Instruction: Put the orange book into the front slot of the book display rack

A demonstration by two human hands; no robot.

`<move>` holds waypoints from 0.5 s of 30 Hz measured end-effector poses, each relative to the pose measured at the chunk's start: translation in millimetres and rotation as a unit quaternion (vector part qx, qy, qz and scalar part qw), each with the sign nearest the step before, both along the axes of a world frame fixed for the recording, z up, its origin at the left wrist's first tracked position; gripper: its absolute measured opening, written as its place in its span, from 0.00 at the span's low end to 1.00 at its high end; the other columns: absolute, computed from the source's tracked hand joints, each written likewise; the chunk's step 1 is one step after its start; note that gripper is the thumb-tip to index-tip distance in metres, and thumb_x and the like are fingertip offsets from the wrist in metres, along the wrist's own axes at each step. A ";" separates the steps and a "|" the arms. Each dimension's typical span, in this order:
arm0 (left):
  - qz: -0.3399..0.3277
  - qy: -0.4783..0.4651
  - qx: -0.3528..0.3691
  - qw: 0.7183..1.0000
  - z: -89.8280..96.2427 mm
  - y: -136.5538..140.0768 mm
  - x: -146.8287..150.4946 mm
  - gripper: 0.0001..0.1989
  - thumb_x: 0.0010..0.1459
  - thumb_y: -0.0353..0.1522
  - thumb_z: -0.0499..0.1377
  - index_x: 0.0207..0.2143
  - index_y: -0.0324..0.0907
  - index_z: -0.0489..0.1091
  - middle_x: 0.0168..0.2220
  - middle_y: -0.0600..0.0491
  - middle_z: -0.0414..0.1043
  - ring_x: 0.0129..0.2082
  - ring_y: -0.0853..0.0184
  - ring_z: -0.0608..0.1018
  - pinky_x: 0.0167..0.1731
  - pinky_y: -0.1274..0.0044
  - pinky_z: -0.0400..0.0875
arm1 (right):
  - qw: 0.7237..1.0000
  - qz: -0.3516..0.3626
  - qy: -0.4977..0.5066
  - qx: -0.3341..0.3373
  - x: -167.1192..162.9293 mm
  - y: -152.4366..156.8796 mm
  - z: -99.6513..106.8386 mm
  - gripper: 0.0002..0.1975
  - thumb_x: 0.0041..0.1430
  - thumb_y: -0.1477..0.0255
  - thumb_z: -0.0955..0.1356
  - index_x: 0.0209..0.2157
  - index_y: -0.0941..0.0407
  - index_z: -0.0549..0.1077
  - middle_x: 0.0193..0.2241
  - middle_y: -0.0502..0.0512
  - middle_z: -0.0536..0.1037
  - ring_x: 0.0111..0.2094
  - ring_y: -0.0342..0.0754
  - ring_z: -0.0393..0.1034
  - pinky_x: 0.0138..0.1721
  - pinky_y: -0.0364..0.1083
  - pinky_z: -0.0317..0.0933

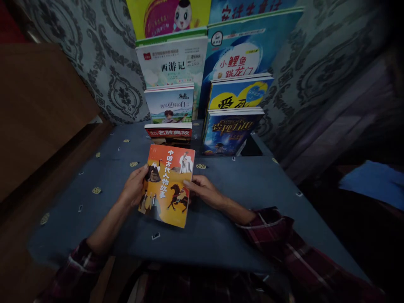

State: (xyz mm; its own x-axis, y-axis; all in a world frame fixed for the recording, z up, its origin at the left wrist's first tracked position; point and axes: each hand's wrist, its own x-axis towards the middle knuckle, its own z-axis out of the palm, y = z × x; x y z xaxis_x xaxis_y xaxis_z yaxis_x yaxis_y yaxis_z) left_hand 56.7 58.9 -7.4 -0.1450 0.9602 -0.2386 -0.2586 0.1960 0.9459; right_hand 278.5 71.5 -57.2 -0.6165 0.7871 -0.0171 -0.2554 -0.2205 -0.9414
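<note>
An orange book (166, 198) is held by both grips, its front cover turned up toward the viewer. Its left edge is pinched by the left grip (136, 184), with the thumb seen at the rim of the cover; its right edge is clasped by the right grip (206, 191), with the thumb laid over the cover and the other fingers mostly hidden. The book is tilted a little, and whether its lower edge is rested on the tabletop (243, 189) cannot be told. Both forearms are covered in part by plaid sleeves (268, 229). Just beyond the orange book, a red book (173, 133) is seen at the front of the left column. Behind it are ranked, each higher than the last, a landscape book (170, 105), a white book (172, 63) and a yellow book (139, 21). In the right column, a dark blue book (232, 132) is placed foremost, backed by a heart book (217, 90), a carp book (268, 42) and a teal book (249, 8). The tabletop is dotted with small yellow motifs. Behind it, patterned fabric (124, 90) is hung or fixed; at the far right, a blue cloth (374, 183) is seen.
</note>
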 end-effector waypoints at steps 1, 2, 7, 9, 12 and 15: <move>-0.003 0.005 -0.025 1.000 -1.6 3.6 -3.8 0.17 0.50 0.44 0.69 0.34 0.39 0.75 0.29 0.51 0.81 0.28 0.63 0.82 0.32 0.74 0.79 | 1.000 0.008 0.009 -0.014 -2.9 -2.4 -0.2 0.24 0.51 0.51 0.75 0.35 0.59 0.78 0.28 0.52 0.82 0.24 0.43 0.74 0.24 0.41 0.70; -0.010 0.015 -0.050 0.999 -2.7 7.8 -8.2 0.16 0.52 0.43 0.67 0.33 0.39 0.75 0.27 0.51 0.81 0.26 0.63 0.82 0.31 0.74 0.78 | 0.999 0.013 0.018 -0.026 -5.5 -4.0 -0.3 0.24 0.50 0.51 0.76 0.35 0.59 0.77 0.28 0.52 0.82 0.25 0.43 0.75 0.24 0.41 0.70; -0.106 0.127 -0.141 0.976 -5.1 31.9 -30.2 0.17 0.53 0.45 0.66 0.31 0.38 0.75 0.24 0.49 0.79 0.23 0.63 0.80 0.27 0.74 0.76 | 0.994 -0.057 0.043 -0.081 -8.0 1.5 -2.9 0.21 0.47 0.55 0.78 0.34 0.57 0.76 0.28 0.52 0.83 0.26 0.43 0.77 0.27 0.41 0.72; -0.144 0.196 -0.152 0.958 -7.4 41.9 -35.4 0.19 0.54 0.47 0.64 0.31 0.39 0.76 0.25 0.50 0.80 0.24 0.62 0.80 0.27 0.74 0.75 | 0.990 -0.093 0.036 -0.101 -4.9 7.6 -6.2 0.18 0.47 0.60 0.79 0.32 0.57 0.75 0.27 0.51 0.82 0.25 0.42 0.77 0.27 0.40 0.72; -0.180 0.361 -0.103 0.909 -12.0 54.7 -36.8 0.22 0.59 0.49 0.57 0.32 0.39 0.76 0.28 0.50 0.80 0.28 0.61 0.80 0.28 0.75 0.73 | 0.986 -0.104 0.024 -0.131 -0.4 14.8 -10.9 0.14 0.49 0.67 0.78 0.30 0.56 0.73 0.24 0.50 0.82 0.24 0.42 0.77 0.25 0.40 0.73; -0.172 0.536 0.002 0.827 -13.6 56.0 -28.7 0.19 0.62 0.44 0.54 0.33 0.39 0.76 0.34 0.49 0.79 0.37 0.59 0.79 0.35 0.75 0.70 | 0.984 -0.090 0.015 -0.153 2.1 17.7 -12.1 0.10 0.53 0.71 0.76 0.29 0.56 0.72 0.24 0.50 0.82 0.23 0.42 0.77 0.26 0.40 0.74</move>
State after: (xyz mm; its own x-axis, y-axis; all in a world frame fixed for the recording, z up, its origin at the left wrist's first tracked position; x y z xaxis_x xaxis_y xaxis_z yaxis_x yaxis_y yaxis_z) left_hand 28.0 114.9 -21.0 0.0109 0.9891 -0.1469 0.7986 0.0798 0.5966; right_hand 280.6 89.2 -69.3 -0.4718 0.8442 -0.2543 -0.3420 -0.4411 -0.8297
